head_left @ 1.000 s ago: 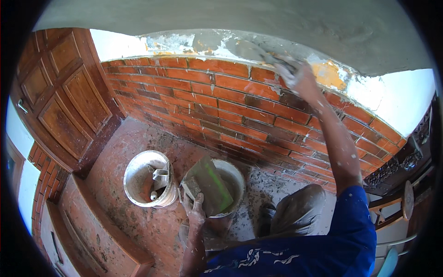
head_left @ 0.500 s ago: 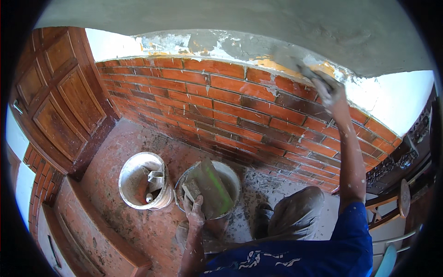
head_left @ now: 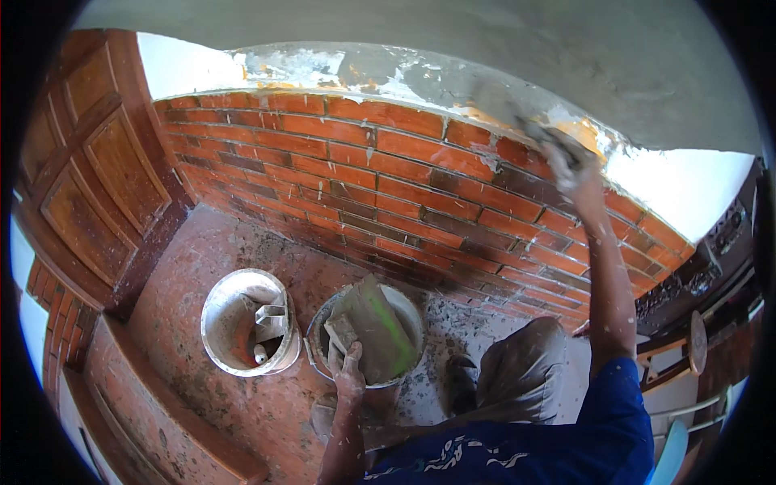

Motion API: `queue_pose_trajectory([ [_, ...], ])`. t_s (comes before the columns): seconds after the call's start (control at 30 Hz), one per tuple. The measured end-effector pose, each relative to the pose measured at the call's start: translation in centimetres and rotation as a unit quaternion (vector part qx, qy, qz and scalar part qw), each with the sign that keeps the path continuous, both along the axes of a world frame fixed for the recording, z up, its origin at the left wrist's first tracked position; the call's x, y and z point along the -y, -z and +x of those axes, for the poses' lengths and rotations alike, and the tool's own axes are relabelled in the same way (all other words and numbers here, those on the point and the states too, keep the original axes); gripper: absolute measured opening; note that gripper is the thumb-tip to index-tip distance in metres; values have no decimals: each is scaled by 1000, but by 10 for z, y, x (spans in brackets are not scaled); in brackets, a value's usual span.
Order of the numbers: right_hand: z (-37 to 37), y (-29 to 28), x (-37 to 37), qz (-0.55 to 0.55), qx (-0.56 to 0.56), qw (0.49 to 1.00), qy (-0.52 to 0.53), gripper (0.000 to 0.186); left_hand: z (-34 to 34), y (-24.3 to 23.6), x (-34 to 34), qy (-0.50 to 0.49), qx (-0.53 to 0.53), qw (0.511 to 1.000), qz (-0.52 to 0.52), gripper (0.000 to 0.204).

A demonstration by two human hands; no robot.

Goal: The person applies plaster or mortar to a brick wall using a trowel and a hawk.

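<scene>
In my right hand (head_left: 575, 171), raised at the wall, is a trowel (head_left: 529, 129), its blade blurred by motion. The blade lies against the patchy strip (head_left: 380, 71) of grey mortar, white and orange just above the bricks. My left hand (head_left: 349, 373) is low, closed around the near-left edge of a mortar-coated hawk board (head_left: 373, 330) with green streaks. A grey block-like piece (head_left: 340, 330) sits at the board's left side by my fingers. The board is above a mortar bucket (head_left: 414, 311), hiding much of its inside.
Left of the mortar bucket stands a white bucket (head_left: 208, 323) with tools inside. The brick wall (head_left: 323, 162) runs across, below smooth grey plaster (head_left: 485, 32). A wooden door (head_left: 97, 162) and a raised step (head_left: 174, 404) are at left. Wooden furniture (head_left: 687, 347) stands at right.
The whole view has shifted and tilted slightly. My right hand stays at the same stretch of wall with the trowel blurred. My left hand and the board have moved a little right.
</scene>
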State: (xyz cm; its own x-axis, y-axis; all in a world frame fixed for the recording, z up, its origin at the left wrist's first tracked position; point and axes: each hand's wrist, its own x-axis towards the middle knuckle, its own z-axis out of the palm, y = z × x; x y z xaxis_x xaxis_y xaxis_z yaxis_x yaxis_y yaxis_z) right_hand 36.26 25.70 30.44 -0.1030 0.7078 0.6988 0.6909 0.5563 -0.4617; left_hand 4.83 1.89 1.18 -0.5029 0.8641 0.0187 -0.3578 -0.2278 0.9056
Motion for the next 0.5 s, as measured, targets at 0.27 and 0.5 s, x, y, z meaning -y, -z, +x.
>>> queue_pose_trajectory([
  [0.27,-25,-7,-22,-50,81,993,65,40,-10,11,-16,-67,-209,975,-23,47],
  [0.5,43,-1,-7,57,-28,996,-68,38,15,-16,-12,-81,-32,996,37,53],
])
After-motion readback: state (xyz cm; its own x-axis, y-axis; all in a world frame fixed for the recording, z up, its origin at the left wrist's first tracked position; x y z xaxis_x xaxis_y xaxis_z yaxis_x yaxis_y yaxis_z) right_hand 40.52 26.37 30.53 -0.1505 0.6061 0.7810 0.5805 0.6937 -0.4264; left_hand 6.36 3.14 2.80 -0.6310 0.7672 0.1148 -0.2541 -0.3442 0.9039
